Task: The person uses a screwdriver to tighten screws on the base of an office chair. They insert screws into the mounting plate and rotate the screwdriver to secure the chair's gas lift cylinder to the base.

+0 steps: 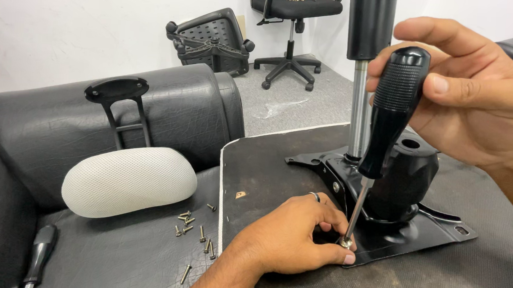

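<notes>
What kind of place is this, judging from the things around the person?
Probably a small workshop or room where office chairs are assembled or repaired. An upturned chair seat carries a black metal mechanism plate, loose screws lie on a black sofa, and a finished office chair stands behind.

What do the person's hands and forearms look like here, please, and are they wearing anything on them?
Both hands are bare, with no gloves and no sleeves in view. The left hand wears a thin silver ring on one finger. The right hand shows no ring or watch.

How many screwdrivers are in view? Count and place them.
2. One screwdriver is in the right hand, tip by the left hand; a second screwdriver lies on the sofa, lower left.
</notes>
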